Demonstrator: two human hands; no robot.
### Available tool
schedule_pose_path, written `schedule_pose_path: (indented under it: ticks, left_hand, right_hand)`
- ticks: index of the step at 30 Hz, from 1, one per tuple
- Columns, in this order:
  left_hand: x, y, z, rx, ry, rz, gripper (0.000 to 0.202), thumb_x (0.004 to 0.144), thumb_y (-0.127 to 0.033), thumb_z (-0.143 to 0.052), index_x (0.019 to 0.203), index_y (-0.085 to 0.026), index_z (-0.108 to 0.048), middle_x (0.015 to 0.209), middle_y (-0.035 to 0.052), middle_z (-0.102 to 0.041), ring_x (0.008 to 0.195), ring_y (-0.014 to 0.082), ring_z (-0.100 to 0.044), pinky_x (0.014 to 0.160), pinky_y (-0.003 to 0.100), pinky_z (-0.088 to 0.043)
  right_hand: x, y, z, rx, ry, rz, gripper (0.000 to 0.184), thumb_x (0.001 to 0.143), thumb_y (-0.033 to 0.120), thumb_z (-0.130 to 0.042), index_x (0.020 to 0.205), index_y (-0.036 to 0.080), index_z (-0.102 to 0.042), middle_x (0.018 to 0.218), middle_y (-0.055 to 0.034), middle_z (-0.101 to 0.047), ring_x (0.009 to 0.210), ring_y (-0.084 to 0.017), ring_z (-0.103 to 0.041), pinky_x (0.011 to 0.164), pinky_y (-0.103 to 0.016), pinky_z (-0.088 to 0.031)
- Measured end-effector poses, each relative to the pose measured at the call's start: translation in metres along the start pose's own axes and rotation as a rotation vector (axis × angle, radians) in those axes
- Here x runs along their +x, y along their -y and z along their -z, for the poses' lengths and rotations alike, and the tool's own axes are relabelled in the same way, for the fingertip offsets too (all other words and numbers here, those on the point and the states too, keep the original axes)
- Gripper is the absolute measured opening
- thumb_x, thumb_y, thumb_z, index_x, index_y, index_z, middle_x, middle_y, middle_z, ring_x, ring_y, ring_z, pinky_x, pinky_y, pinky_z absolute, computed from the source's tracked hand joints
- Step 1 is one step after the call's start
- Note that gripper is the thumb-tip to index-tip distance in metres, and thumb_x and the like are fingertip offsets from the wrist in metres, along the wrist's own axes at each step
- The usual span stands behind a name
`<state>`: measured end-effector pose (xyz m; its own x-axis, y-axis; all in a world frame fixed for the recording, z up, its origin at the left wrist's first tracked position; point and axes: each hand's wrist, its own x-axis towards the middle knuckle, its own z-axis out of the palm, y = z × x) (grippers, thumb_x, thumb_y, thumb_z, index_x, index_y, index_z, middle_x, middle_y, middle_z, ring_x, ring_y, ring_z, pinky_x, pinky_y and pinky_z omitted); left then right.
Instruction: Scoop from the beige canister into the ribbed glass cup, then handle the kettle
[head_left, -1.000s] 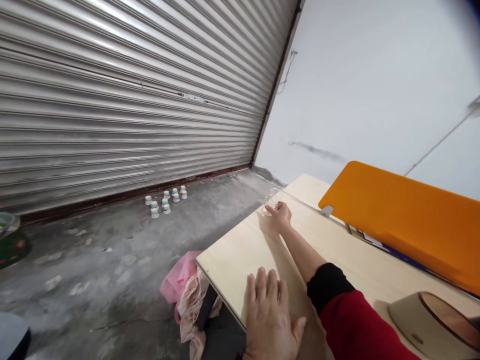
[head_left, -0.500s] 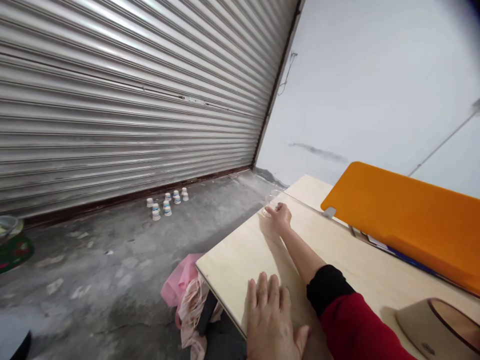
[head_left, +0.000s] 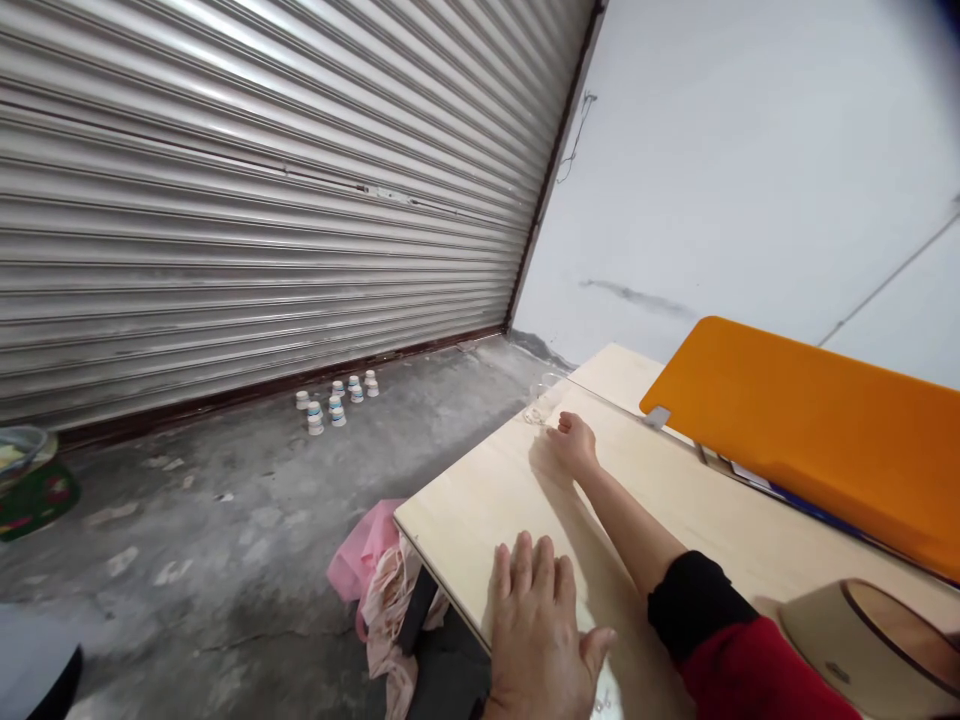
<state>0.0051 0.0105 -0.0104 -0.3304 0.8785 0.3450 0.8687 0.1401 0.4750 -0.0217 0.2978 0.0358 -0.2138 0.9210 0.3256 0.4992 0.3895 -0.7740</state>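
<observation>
My left hand (head_left: 536, 625) lies palm down on the pale wooden table (head_left: 457, 510) near its left edge, fingers stretched out. Beside its thumb, at the bottom of the view, a shiny clear thing (head_left: 609, 698) shows in part; its kind is unclear. My right hand (head_left: 576, 442), at the end of an arm in a red sleeve with a black cuff, is farther along the table with its fingers curled. Whatever they may hold is hidden. Just left of it, a see-through object (head_left: 538, 408) with curved outlines rests by the table's far left corner, apart from the hand.
An orange panel (head_left: 802, 440) stands across the table on the right. A beige cap (head_left: 817, 640) lies at lower right. Pink cloth (head_left: 367, 555) hangs by the table's left edge. Several paper cups (head_left: 335, 400) stand on the concrete floor before a metal roller shutter (head_left: 262, 220).
My right hand has drawn back slightly toward me and to the right, away from the see-through object it was touching. My left hand stays flat on the table.
</observation>
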Motion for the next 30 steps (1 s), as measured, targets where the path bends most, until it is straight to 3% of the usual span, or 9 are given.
schedule_pose_path:
  ticks: [7, 10, 13, 15, 17, 20, 23, 28, 30]
  left_hand:
    - [0.001, 0.001, 0.014, 0.010, 0.019, -0.018, 0.069, 0.096, -0.068, -0.050, 0.143, -0.018, -0.062, 0.156, 0.0123, -0.053, 0.149, 0.0393, -0.041, 0.126, 0.062, -0.029]
    - [-0.002, 0.004, 0.014, 0.060, 0.020, -0.049, 0.062, 0.099, -0.060, -0.050, 0.144, -0.019, -0.061, 0.156, 0.0116, -0.054, 0.149, 0.0392, -0.041, 0.124, 0.063, -0.029]
    - [-0.006, 0.008, 0.011, 0.134, 0.000, -0.083, 0.060, 0.101, -0.056, -0.049, 0.143, -0.016, -0.062, 0.154, 0.0134, -0.055, 0.147, 0.0401, -0.044, 0.123, 0.061, -0.030]
    - [-0.008, 0.012, 0.009, 0.182, -0.031, -0.140, 0.057, 0.102, -0.052, -0.047, 0.143, -0.014, -0.062, 0.153, 0.0147, -0.056, 0.145, 0.0409, -0.045, 0.121, 0.061, -0.031]
    - [-0.011, 0.017, 0.008, 0.214, -0.050, -0.184, 0.055, 0.103, -0.050, -0.047, 0.140, -0.014, -0.064, 0.151, 0.0168, -0.058, 0.144, 0.0405, -0.046, 0.119, 0.060, -0.032]
    - [-0.013, 0.022, 0.007, 0.251, -0.042, -0.229, 0.055, 0.102, -0.048, -0.046, 0.138, -0.012, -0.065, 0.149, 0.0195, -0.059, 0.144, 0.0415, -0.045, 0.117, 0.062, -0.033]
    - [-0.014, 0.024, 0.008, 0.290, -0.044, -0.241, 0.055, 0.100, -0.045, -0.042, 0.138, -0.012, -0.065, 0.148, 0.0192, -0.059, 0.145, 0.0411, -0.043, 0.116, 0.062, -0.034]
    - [-0.012, 0.033, 0.009, 0.284, 0.069, -0.268, 0.045, 0.093, -0.042, -0.049, 0.127, -0.025, -0.073, 0.144, 0.0122, -0.065, 0.142, 0.0413, -0.046, 0.110, 0.064, -0.040]
    - [-0.010, 0.041, 0.004, 0.247, 0.108, -0.275, 0.041, 0.090, -0.046, -0.053, 0.122, -0.031, -0.075, 0.143, 0.0096, -0.065, 0.143, 0.0430, -0.044, 0.109, 0.066, -0.040]
  right_hand:
    - [-0.038, 0.026, 0.025, 0.030, 0.104, 0.041, 0.038, 0.074, 0.023, -0.065, 0.112, 0.020, -0.068, 0.110, -0.0101, -0.072, 0.105, -0.028, -0.068, 0.094, -0.045, -0.052]
    - [-0.078, 0.038, 0.050, 0.067, 0.146, 0.072, 0.038, 0.079, 0.023, -0.067, 0.116, 0.022, -0.068, 0.119, -0.0099, -0.072, 0.108, -0.025, -0.069, 0.094, -0.042, -0.056]
    - [-0.136, 0.047, 0.092, 0.092, 0.176, 0.108, 0.037, 0.081, 0.026, -0.070, 0.117, 0.024, -0.068, 0.120, -0.0070, -0.073, 0.107, -0.022, -0.070, 0.093, -0.039, -0.058]
    - [-0.181, 0.051, 0.129, 0.109, 0.269, 0.214, 0.038, 0.088, 0.031, -0.066, 0.125, 0.021, -0.066, 0.127, -0.0111, -0.070, 0.112, -0.023, -0.068, 0.095, -0.041, -0.059]
    - [-0.226, 0.053, 0.170, 0.052, 0.309, 0.222, 0.038, 0.092, 0.032, -0.065, 0.129, 0.021, -0.064, 0.127, -0.0120, -0.069, 0.113, -0.023, -0.068, 0.096, -0.041, -0.059]
    - [-0.285, 0.050, 0.235, -0.072, 0.250, 0.181, 0.033, 0.096, 0.032, -0.064, 0.127, 0.023, -0.066, 0.121, -0.0099, -0.072, 0.107, -0.021, -0.070, 0.093, -0.039, -0.061]
    - [-0.333, 0.036, 0.305, -0.252, 0.030, 0.150, 0.028, 0.098, 0.034, -0.062, 0.123, 0.023, -0.069, 0.114, -0.0087, -0.076, 0.098, -0.020, -0.074, 0.084, -0.035, -0.064]
    - [-0.399, -0.009, 0.439, -0.722, -0.590, 0.035, 0.027, 0.097, 0.045, -0.063, 0.110, 0.024, -0.073, 0.096, -0.0078, -0.079, 0.076, -0.022, -0.075, 0.065, -0.035, -0.059]
    - [-0.423, -0.030, 0.489, -0.937, -0.661, -0.070, 0.029, 0.098, 0.046, -0.060, 0.109, 0.023, -0.074, 0.088, -0.0078, -0.078, 0.072, -0.023, -0.074, 0.064, -0.035, -0.055]
